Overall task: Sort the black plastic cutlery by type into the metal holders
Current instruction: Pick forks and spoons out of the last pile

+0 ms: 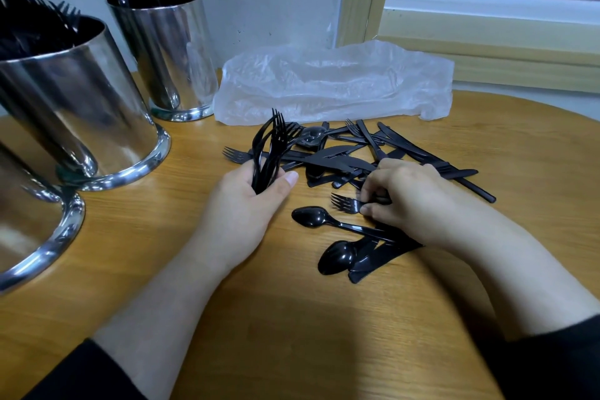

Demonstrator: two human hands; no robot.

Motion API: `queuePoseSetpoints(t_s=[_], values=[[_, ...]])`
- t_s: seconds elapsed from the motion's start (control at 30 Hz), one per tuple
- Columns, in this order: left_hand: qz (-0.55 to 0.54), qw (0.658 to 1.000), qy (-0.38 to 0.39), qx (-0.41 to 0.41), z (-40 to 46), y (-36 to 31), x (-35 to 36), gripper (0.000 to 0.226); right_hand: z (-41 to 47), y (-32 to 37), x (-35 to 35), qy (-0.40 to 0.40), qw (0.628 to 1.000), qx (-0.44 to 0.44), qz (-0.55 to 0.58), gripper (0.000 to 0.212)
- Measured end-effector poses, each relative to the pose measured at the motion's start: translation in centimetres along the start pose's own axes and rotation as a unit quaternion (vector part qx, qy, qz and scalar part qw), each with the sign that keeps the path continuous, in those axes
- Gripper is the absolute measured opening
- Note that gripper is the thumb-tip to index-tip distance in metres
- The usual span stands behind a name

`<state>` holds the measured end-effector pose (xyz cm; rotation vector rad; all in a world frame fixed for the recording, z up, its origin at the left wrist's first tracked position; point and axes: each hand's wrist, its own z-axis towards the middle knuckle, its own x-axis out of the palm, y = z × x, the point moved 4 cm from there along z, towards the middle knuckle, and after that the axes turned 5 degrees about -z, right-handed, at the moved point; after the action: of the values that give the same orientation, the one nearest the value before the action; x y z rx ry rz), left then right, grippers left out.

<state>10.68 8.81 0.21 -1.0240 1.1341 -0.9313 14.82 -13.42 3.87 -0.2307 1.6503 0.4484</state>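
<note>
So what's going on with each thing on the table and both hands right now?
Left hand: grips a bunch of forks, tines up.
Right hand: pinches one fork lying on the table.
Cutlery pile: loose, mixed, unsorted.
Fork holder: upright, holds forks.
Spoon holder: upright, full of spoons.
Plastic bag: crumpled, flat.

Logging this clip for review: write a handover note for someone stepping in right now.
Left hand grips a bunch of forks, tines up.
Right hand pinches one fork on the table.
Done: fork holder and spoon holder already hold cutlery.
Left: the mixed pile and two loose spoons still need sorting.
</note>
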Motion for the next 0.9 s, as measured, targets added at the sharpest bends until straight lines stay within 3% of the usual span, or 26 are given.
queuePoseSetpoints(t_s=[0.27, 0.43, 0.63, 0.8, 0.9], values=[[-0.004, 1.0, 0.006, 0.0, 0.0, 0.2, 0.0, 0.02, -0.2, 0.1, -0.2, 0.023, 0.999, 0.011, -0.043, 0.01], [-0.028, 1.0, 0.007, -0.008, 0.1, 0.3, -0.2, 0.012, -0.5, -0.1, -0.6, -0.022, 0.998, -0.033, 0.046, 0.007], [-0.059, 0.998, 0.0, -0.022, -0.2, -0.4, -0.1, 0.024, -0.3, 0.0, -0.5, -0.079, 0.99, -0.061, 0.103, 0.009], [-0.085, 0.996, 0.006, -0.003, -0.3, -0.8, -0.1, 0.026, -1.1, 0.8, -2.3, -0.226, 0.928, -0.024, 0.295, 0.01], [-0.137, 0.99, 0.017, -0.015, -0.4, -1.2, 0.1, 0.024, -1.1, 2.7, -2.4, -0.198, 0.876, -0.031, 0.438, 0.01]])
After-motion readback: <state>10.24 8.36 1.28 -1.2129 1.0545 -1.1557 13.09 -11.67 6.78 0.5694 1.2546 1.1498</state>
